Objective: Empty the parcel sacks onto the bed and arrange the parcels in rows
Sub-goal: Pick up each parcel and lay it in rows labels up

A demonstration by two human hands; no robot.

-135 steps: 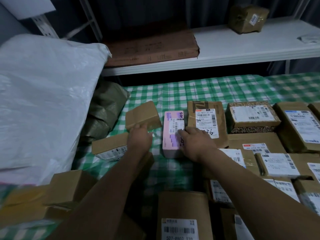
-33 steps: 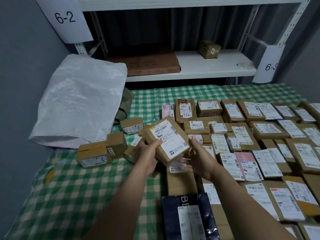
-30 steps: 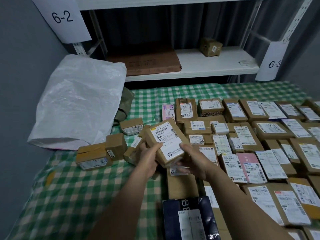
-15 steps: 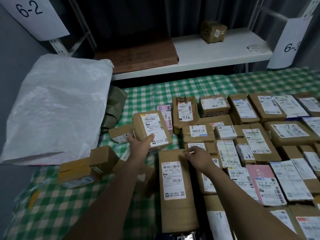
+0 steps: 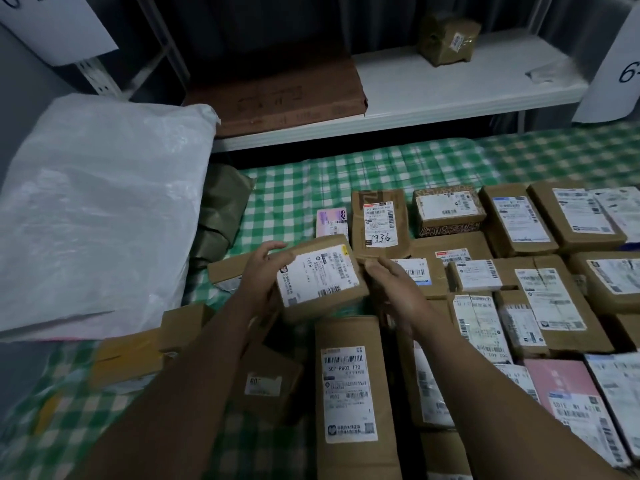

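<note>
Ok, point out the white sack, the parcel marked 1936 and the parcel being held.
white sack (image 5: 100, 209): head view, middle of its face.
parcel marked 1936 (image 5: 380, 221): head view, on its label.
held parcel (image 5: 317, 277): head view, on its label.

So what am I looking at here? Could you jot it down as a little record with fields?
Place: bed with green checked cover
Held: brown parcel, label up, tilted, above the bed
Hands: left hand grips its left end; right hand holds its right edge
Rows: labelled parcels side by side at right
In front: long parcel, lying flat
Sack: white sack at left
Behind: shelf with a wrapped parcel and flat carton
</note>
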